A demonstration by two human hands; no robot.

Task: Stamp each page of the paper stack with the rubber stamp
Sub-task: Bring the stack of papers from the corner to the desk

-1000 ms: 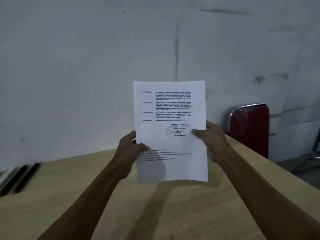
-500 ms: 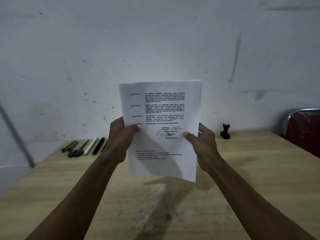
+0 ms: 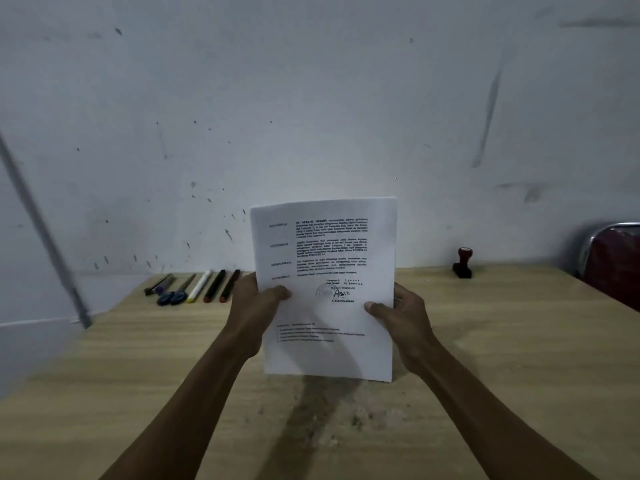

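Observation:
I hold a white paper stack [image 3: 325, 351] upright above the wooden table [image 3: 519, 358], its printed top page facing me with a faint round stamp mark and a signature near the middle. My left hand [image 3: 254, 306] grips its left edge, thumb on the front. My right hand [image 3: 403, 317] grips the right edge the same way. The rubber stamp [image 3: 462, 263], with a red knob and black base, stands upright at the back right of the table, far from both hands.
A row of pens and markers [image 3: 194, 285] lies at the back left of the table, against the marked white wall. A red chair back [image 3: 613, 261] with a metal frame stands past the table's right edge. A grey pole [image 3: 45, 237] leans at left.
The view swung left, bringing the pens and the stamp into sight. The paper stack stays upright in both hands and sits slightly lower toward the table.

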